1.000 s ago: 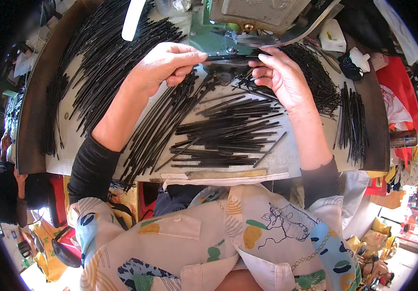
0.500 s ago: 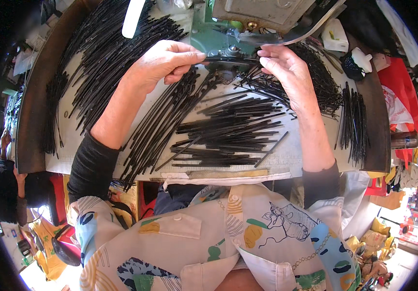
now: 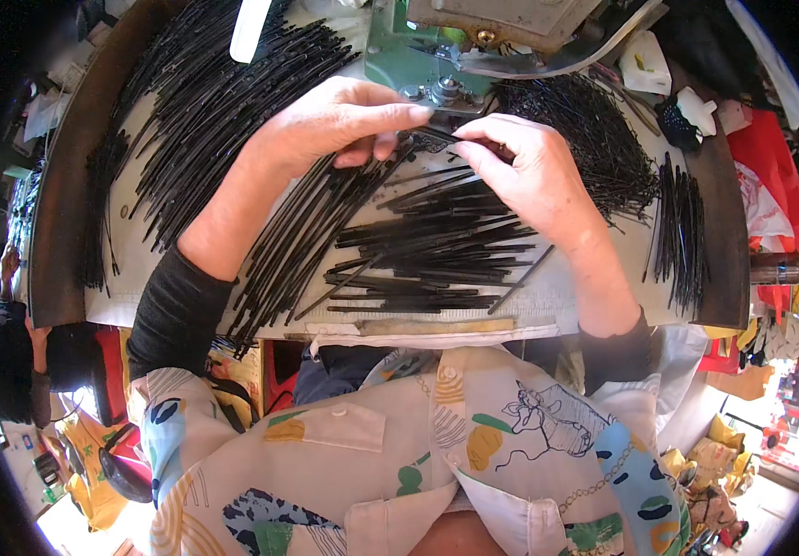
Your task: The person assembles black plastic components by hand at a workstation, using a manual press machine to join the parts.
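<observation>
A short, thin black strip [image 3: 438, 135] spans the gap between my hands, just in front of the green sewing-machine-like machine [image 3: 388, 57]. My right hand [image 3: 534, 171] pinches it between thumb and fingers. At its other end, my left hand [image 3: 330, 119] has the thumb laid over curled fingers; the strip runs in beneath the thumb tip, where the grip is partly hidden. Below my hands lies a loose pile of similar black strips [image 3: 437, 243]. Longer ones [image 3: 302, 236] fan out under my left wrist.
A large heap of black strips [image 3: 223, 111] covers the table's left side. Right of the machine sits a tangled black pile [image 3: 585, 139], with a smaller bundle [image 3: 676, 232] by the dark table rim [image 3: 722, 222]. A white container [image 3: 643, 65] stands at the back right.
My right hand has moved left and toward me, closer to my left hand. My left hand has shifted slightly right. The strip has come away from the machine's front plate toward me.
</observation>
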`<state>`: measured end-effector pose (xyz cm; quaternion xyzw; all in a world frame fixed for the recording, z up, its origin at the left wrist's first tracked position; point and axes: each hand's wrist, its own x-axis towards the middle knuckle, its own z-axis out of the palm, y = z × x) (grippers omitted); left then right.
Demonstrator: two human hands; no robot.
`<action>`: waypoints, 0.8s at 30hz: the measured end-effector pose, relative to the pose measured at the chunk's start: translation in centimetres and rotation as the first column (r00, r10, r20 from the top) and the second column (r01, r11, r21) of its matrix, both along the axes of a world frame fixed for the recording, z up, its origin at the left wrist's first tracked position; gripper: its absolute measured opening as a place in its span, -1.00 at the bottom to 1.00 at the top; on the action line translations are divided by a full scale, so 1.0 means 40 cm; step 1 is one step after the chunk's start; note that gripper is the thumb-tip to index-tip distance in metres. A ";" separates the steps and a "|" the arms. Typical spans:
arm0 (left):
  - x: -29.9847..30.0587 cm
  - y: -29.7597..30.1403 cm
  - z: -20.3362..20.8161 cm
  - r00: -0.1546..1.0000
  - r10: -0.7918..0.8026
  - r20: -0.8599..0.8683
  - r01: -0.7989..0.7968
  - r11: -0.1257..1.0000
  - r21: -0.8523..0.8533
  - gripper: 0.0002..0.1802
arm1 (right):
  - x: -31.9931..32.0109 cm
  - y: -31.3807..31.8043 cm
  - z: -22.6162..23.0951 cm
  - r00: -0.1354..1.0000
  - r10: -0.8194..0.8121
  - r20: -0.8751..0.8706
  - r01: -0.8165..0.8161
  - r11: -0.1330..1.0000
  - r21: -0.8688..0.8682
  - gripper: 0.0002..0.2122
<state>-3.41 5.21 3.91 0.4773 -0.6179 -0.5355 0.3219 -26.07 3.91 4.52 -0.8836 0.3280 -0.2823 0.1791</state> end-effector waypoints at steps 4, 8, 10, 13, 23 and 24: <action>0.004 0.002 0.000 0.890 0.081 0.450 0.001 0.984 -0.180 -0.59 | -0.012 -0.012 -0.003 0.998 -0.035 0.054 0.012 0.925 0.380 -0.78; -0.026 0.015 -0.028 0.651 0.339 0.679 0.115 0.840 -0.530 -0.67 | -0.011 -0.016 -0.003 0.996 0.032 0.079 -0.073 0.806 0.588 -0.76; -0.025 0.010 -0.036 0.654 0.353 0.669 0.108 0.832 -0.544 -0.72 | -0.009 -0.016 0.001 0.995 0.067 0.069 -0.096 0.764 0.638 -0.75; -0.015 -0.007 -0.045 0.703 0.297 0.646 0.105 0.855 -0.507 -0.72 | -0.007 -0.016 0.011 0.991 0.109 0.073 -0.129 0.703 0.699 -0.76; 0.013 -0.027 -0.021 0.951 0.068 0.302 -0.043 0.995 -0.088 -0.75 | -0.009 -0.007 0.005 0.993 0.062 0.102 -0.119 0.578 0.807 -0.71; 0.016 -0.027 -0.022 0.972 0.078 0.223 -0.078 0.997 -0.007 -0.77 | -0.009 -0.007 0.006 0.991 0.064 0.114 -0.130 0.558 0.820 -0.69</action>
